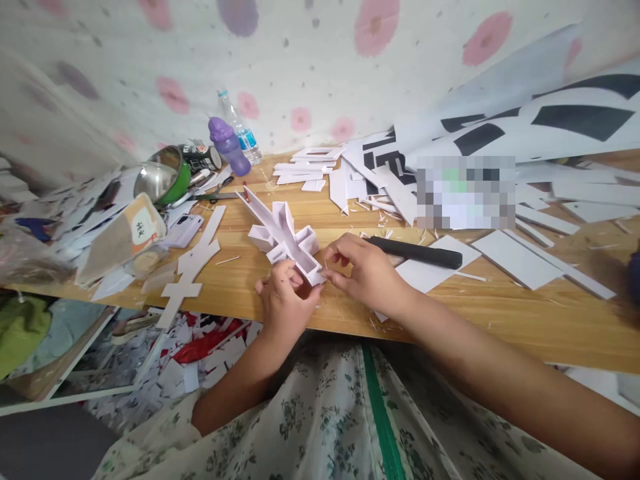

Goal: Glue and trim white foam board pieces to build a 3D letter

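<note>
A pale wall covering with pink and purple spots hangs behind a wooden surface strewn with white pieces and scraps. In the head view, a hollow white form with several arms lies near the middle of the surface, its near right end between the two hands. The left hand has its grip clamped on that end. The right hand has thumb and fingertips close together just beside it; whether its grip is fully closed cannot be told. A black bar lies just beyond the right hand, partly over a white sheet. To the left lie a flat cutout and a phone; farther off are scissors, a green bowl, a purple bottle and a clear bottle.
</note>
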Motion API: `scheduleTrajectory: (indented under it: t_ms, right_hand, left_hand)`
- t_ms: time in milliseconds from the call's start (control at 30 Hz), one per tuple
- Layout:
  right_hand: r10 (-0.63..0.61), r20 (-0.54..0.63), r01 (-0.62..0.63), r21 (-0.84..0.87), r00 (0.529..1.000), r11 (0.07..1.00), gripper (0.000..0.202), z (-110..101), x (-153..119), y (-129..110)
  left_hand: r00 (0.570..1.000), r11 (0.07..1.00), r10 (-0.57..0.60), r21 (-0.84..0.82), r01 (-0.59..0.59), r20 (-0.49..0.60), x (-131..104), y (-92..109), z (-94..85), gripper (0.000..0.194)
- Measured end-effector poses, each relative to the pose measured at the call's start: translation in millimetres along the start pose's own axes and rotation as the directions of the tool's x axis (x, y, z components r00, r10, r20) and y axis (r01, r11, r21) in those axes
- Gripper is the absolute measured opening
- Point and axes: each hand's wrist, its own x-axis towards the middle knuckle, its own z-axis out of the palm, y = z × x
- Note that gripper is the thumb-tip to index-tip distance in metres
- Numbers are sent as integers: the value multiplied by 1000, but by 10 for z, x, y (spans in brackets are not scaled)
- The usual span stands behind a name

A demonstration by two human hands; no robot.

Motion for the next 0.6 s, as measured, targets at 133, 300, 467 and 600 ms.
scheduleTrajectory:
  t_ms: [133, 300, 467, 600]
  right_hand:
    - [155, 7, -155, 65, 988, 986, 16, 120, -5, -23]
    - [285, 42, -287, 209, 958, 935, 14, 202, -49, -16]
    - [298, 51, -300, 279, 953, 912, 10, 228, -66, 15]
    - [296, 44, -297, 266, 954, 917, 10, 228, -58, 27]
  left_hand:
    - [999, 999, 39, -17, -38, 32, 0, -4, -5, 48]
    - [990, 999, 38, 4, -39, 133, 18, -5, -38, 41]
    - [984, 998, 60, 17, -64, 165, 25, 0, -72, 36]
    - [982, 997, 70, 9, -73, 174, 22, -5, -71, 36]
